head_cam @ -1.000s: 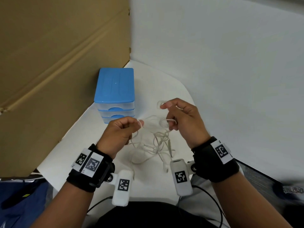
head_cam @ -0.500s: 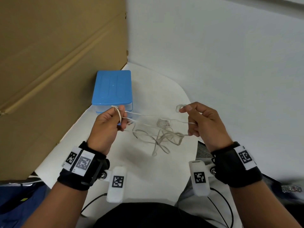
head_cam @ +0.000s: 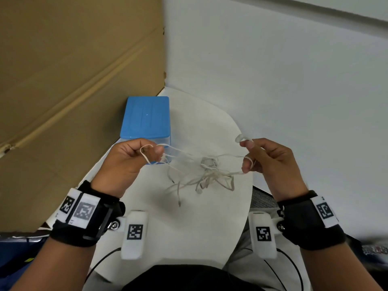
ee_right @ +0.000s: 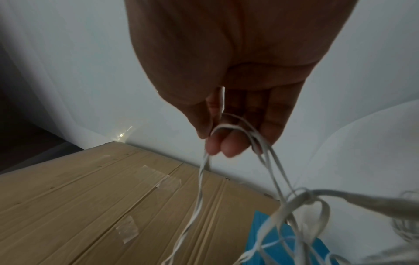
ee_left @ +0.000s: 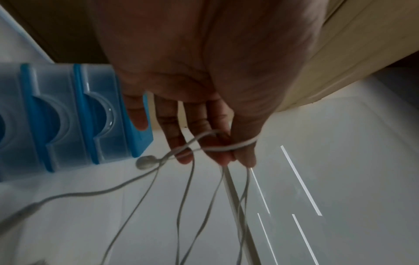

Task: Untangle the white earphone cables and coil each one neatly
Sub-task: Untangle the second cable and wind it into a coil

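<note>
Above white table [head_cam: 210,238], left hand [head_cam: 126,160] and right hand [head_cam: 270,162] pinch earphone cables [head_cam: 206,164] – earbud [ee_left: 146,162] clear only at left wrist.

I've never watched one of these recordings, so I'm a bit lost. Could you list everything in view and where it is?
earphone cables: a tangled bunch, count unclear, white, stretched between both hands above the table, loose ends hanging down
earbud: one, white, at the right fingertips
drawer box: one, blue top with clear drawers, on the table beyond the left hand
table: one, white, rounded edge, in front of the person
cardboard sheet: one, brown, upright on the left
wall: white, behind and to the right
wrist cameras: two, white with black square markers, on black wrist straps
left hand: pinches cable loops
right hand: pinches cable loops
</note>
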Demonstrator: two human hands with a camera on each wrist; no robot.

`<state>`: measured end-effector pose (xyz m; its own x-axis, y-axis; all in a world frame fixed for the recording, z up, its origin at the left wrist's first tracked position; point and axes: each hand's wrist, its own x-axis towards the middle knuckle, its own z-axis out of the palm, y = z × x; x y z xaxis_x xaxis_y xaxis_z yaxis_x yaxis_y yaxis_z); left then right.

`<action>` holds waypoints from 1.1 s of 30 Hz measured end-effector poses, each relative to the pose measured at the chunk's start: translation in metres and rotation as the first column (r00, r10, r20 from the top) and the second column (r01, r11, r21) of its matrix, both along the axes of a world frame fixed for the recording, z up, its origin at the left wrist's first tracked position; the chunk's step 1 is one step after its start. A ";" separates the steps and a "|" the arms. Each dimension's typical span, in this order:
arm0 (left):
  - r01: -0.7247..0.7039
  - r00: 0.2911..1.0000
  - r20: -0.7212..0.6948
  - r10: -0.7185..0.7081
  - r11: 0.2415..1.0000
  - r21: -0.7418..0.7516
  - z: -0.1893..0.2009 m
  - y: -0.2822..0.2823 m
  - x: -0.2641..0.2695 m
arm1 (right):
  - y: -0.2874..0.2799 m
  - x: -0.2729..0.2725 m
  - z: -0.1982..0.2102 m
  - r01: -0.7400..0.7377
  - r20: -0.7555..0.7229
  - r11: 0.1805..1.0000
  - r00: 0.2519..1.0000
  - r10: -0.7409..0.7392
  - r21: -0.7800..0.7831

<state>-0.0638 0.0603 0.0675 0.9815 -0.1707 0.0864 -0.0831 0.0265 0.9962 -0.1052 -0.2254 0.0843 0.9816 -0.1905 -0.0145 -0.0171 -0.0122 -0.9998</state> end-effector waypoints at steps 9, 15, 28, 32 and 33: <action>-0.001 0.999 -0.054 -0.006 0.991 -0.134 -0.003 0.011 0.004 | -0.004 -0.006 -0.011 -0.048 -0.053 0.998 0.997 0.050 0.046; -0.003 0.989 -0.147 -0.031 0.975 -0.223 -0.008 0.002 0.005 | -0.012 -0.007 -0.026 -0.035 -0.128 0.997 0.991 0.025 -0.073; -0.382 0.885 -0.314 0.343 0.922 -0.069 -0.022 0.036 0.032 | -0.041 -0.007 -0.011 0.024 -0.050 0.923 0.998 -0.047 -0.384; -0.240 0.875 -0.430 0.222 0.971 0.014 -0.025 0.020 0.028 | -0.002 -0.002 0.023 -0.145 -0.071 0.957 0.989 0.132 -0.252; -0.235 0.869 -0.443 0.221 0.972 0.022 -0.027 0.018 0.027 | 0.006 -0.001 0.031 -0.183 -0.075 0.958 0.982 0.171 -0.222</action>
